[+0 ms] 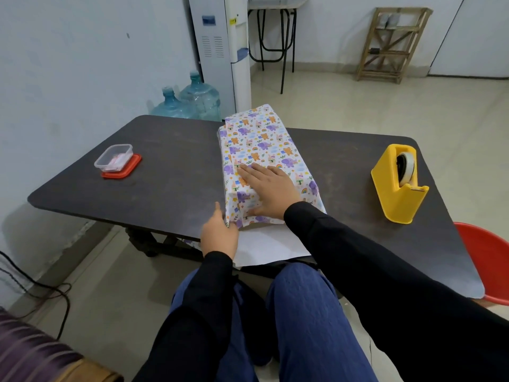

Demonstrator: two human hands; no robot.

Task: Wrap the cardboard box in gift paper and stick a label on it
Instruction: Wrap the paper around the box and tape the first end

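Observation:
The cardboard box lies hidden under white gift paper (pixel 261 142) printed with purple elephants and orange bears, in the middle of the dark table (pixel 170 166). My right hand (pixel 267 188) rests flat on top of the wrapped box, fingers spread, pressing the paper down. At the near left corner of the box my left hand (pixel 219 234) touches the paper's lower edge; whether it pinches the paper I cannot tell. A loose white flap of the paper (pixel 268 245) sticks out toward me over the table's near edge.
A yellow tape dispenser (pixel 399 183) stands on the table's right side. A clear plastic tub on a red lid (pixel 117 161) sits at the left. A red chair (pixel 490 257) is beyond the right corner. Water bottles (pixel 190 102) stand on the floor behind.

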